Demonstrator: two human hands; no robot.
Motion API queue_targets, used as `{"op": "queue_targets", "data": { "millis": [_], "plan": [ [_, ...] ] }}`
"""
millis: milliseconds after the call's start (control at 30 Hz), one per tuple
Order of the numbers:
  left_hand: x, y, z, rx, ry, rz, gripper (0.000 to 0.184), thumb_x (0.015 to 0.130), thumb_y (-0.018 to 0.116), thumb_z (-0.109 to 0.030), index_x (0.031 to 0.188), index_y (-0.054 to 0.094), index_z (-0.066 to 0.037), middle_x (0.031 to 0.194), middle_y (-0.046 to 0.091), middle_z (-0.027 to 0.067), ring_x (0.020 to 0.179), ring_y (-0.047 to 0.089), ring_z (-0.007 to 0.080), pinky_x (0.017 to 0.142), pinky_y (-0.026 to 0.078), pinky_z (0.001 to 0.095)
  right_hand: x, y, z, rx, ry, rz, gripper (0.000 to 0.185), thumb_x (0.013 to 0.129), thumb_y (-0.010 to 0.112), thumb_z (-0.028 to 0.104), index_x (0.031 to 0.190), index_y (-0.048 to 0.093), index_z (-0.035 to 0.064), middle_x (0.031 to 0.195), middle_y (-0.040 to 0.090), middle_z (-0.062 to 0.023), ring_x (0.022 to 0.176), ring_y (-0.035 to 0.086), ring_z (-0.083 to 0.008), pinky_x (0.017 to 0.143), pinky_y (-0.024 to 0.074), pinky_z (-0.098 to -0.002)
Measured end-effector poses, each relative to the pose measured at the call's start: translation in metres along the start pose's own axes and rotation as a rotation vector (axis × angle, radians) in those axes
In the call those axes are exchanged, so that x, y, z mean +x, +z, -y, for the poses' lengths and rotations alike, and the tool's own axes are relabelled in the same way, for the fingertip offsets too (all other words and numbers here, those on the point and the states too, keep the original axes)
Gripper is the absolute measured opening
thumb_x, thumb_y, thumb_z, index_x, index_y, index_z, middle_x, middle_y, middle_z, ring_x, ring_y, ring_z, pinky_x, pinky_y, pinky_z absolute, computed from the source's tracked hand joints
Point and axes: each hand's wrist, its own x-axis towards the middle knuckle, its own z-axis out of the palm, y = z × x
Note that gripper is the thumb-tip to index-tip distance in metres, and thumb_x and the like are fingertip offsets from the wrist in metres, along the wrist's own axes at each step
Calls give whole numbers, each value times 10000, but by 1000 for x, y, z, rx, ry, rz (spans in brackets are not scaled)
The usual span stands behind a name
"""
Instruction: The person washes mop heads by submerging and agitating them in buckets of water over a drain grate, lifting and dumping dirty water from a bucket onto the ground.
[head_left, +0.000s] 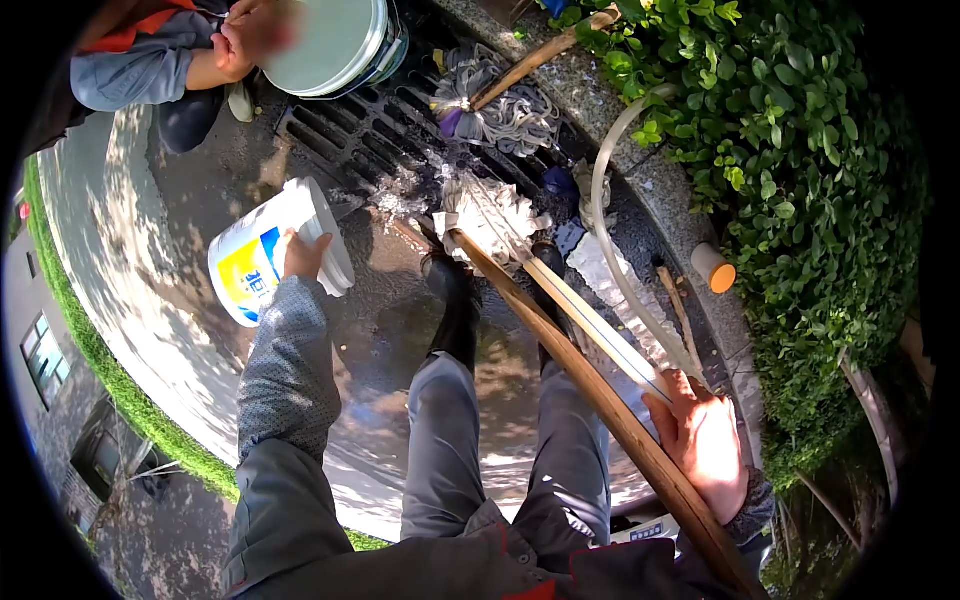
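My left hand (pixel 304 256) grips the rim of a white plastic bucket (pixel 285 250) with a yellow and blue label, tipped on its side with its mouth toward the drain. Water splashes just beyond it over the grate. My right hand (pixel 700 432) is closed around the pale, blue-striped handle of a mop (pixel 590 318). The mop's white head (pixel 490 216) lies wet at the grate's edge, in front of my boots. A thick brown wooden pole (pixel 600 400) runs beside that handle and passes my right forearm; whether my hand touches it is hidden.
A slotted drain grate (pixel 360 135) lies ahead. A second, grey mop (pixel 500 110) rests on it. Another person's hand (pixel 240 45) is near a large pale bucket (pixel 330 45). A clear hose (pixel 600 190) curves along the kerb, beside an orange-ended pipe (pixel 714 270) and hedge (pixel 790 170).
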Motion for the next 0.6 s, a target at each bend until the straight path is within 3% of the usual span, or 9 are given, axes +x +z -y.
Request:
{"op": "queue_targets", "data": {
  "millis": [67, 267, 333, 500, 600],
  "plan": [
    [-9, -14, -19, -319, -42, 23, 554, 709, 797, -256, 1071, 540, 77, 883, 661, 194, 718, 667, 260, 638, 549, 335, 1, 0, 2, 17, 2, 4, 227, 841, 644, 133, 1004, 582, -14, 801, 627, -221, 670, 626, -401, 570, 500, -436],
    [-31, 0, -40, -932, -309, 107, 339, 840, 674, -197, 1035, 506, 25, 980, 592, 119, 877, 628, 202, 750, 582, 319, -4, 7, -1, 40, -33, -38, 208, 840, 640, 117, 994, 574, -7, 779, 620, -218, 647, 619, -406, 558, 497, -437],
    [-32, 22, -40, -1098, -378, 154, 299, 864, 635, -166, 1049, 496, 23, 977, 588, 109, 897, 626, 205, 778, 577, 317, -5, 8, 2, 33, -13, -34, 207, 836, 642, 108, 993, 573, -8, 778, 618, -217, 649, 618, -408, 555, 495, -434],
    [-4, 128, 4, -1408, -419, 140, 168, 855, 539, -12, 1013, 576, 31, 911, 614, 76, 806, 621, 156, 672, 540, 271, -5, 11, 5, 38, -33, -50, 211, 839, 637, 111, 992, 572, -18, 763, 617, -207, 645, 628, -394, 548, 501, -423],
    [4, 164, 30, -1472, -471, 42, 197, 864, 554, -29, 1049, 562, 39, 907, 611, 79, 794, 618, 156, 691, 533, 277, -6, 14, 6, 12, -72, -69, 233, 850, 636, 156, 978, 576, -30, 718, 618, -182, 604, 641, -364, 531, 517, -413]
  ]
}}
